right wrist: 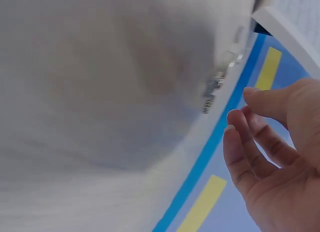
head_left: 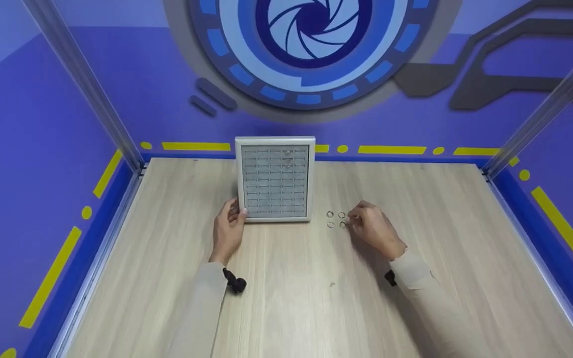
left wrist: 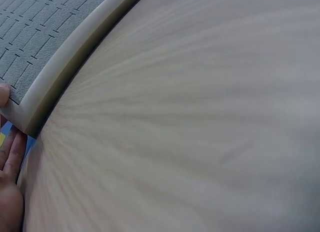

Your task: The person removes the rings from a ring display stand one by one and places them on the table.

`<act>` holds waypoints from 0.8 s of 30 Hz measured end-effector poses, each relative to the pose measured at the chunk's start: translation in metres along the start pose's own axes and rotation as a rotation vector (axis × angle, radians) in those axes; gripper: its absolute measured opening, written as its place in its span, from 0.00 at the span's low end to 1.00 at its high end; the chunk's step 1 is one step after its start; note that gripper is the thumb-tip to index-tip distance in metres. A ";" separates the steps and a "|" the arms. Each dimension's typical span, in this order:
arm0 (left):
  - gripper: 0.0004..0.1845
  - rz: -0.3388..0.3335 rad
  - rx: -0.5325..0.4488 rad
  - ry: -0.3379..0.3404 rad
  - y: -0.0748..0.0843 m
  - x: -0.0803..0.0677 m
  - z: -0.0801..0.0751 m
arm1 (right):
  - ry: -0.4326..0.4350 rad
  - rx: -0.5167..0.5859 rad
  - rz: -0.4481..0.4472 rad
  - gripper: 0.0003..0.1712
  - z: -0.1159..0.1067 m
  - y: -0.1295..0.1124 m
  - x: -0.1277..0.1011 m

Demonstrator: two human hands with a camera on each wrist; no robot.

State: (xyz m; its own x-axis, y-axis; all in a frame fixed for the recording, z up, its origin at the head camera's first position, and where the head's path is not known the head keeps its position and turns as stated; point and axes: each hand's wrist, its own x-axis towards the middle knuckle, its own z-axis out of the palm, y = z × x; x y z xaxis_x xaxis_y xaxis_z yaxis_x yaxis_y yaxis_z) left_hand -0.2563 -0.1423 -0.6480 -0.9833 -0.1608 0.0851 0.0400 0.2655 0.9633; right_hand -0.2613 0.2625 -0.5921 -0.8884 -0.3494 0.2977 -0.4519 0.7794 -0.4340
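1. Head view: a white-framed square tray lined with slotted grey foam stands propped near the back middle of the pale wood-grain surface, tilted back towards the wall.
2. The left hand rests at the tray's lower left corner, its thumb laid against the frame. In the left wrist view the thumb tip touches the corner of the frame while the other fingers lie straight behind the tray; they press it rather than wrap round it.
3. Just to the right of the tray, four small silvery metal rings lie flat on the surface in a tight two-by-two cluster, apart from the frame.
4. The right hand sits just beside the rings on their right, knuckles up and fingertips almost at them. In the right wrist view its fingers are loosely curved and spread, holding nothing; the rings show there only as a blur.
5. Both arms wear light beige sleeves, each with a small black fitting at the wrist.
6. A purple wall with a blue circular emblem rises behind the surface, and yellow dashes run along its blue border.
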 end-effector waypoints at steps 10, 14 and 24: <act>0.25 0.004 0.014 0.021 0.000 0.000 -0.008 | 0.106 0.120 -0.034 0.09 -0.003 -0.040 0.035; 0.25 0.008 0.008 0.023 0.000 0.000 -0.008 | 0.171 0.128 -0.059 0.09 -0.001 -0.057 0.051; 0.24 0.006 -0.001 0.016 0.001 0.000 0.001 | 0.329 0.207 -0.188 0.07 0.014 -0.090 0.090</act>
State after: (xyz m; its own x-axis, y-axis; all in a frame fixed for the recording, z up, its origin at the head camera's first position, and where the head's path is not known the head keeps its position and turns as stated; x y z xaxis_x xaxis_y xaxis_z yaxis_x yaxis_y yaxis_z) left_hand -0.2562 -0.1408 -0.6477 -0.9801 -0.1742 0.0953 0.0464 0.2657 0.9629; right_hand -0.3017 0.1541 -0.5379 -0.7310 -0.2651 0.6288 -0.6402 0.5854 -0.4975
